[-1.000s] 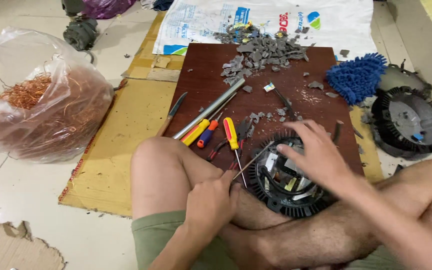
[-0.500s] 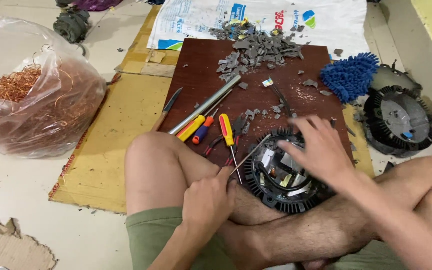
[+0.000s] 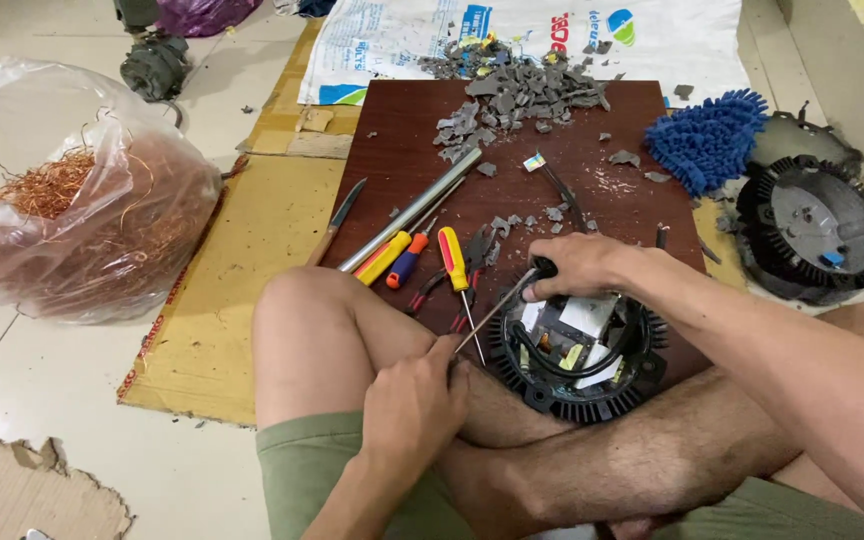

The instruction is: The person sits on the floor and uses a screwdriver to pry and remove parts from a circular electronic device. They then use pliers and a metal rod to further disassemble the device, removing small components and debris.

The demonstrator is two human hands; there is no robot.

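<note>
Sitting cross-legged on the floor, person has a round black finned housing [image 3: 580,362] resting on the legs, just in front of the brown board [image 3: 422,150]. Inside it: white and yellow parts, black wire loop.

Left hand [image 3: 414,405] closed around the lower end of a thin metal rod [image 3: 492,315]; rod runs up and right toward the right hand. Right hand [image 3: 580,266] sits on the housing's upper rim, fingers curled down, closed on a small black piece at the rod's upper end; can't tell exactly what it is.

On the board near the knee: yellow-handled screwdriver [image 3: 454,262], red-handled pliers [image 3: 437,285], blue-and-orange screwdriver [image 3: 408,265], steel tube [image 3: 412,208]. Pile of grey broken chips [image 3: 517,88] at the board's far end, a few scattered closer.

Blue fuzzy mitt [image 3: 707,138] at the board's right edge. Second black finned housing [image 3: 810,228] on the floor further right. Clear plastic bag of copper wire [image 3: 82,215] well to the left. Cardboard sheet [image 3: 242,270] under the board.
</note>
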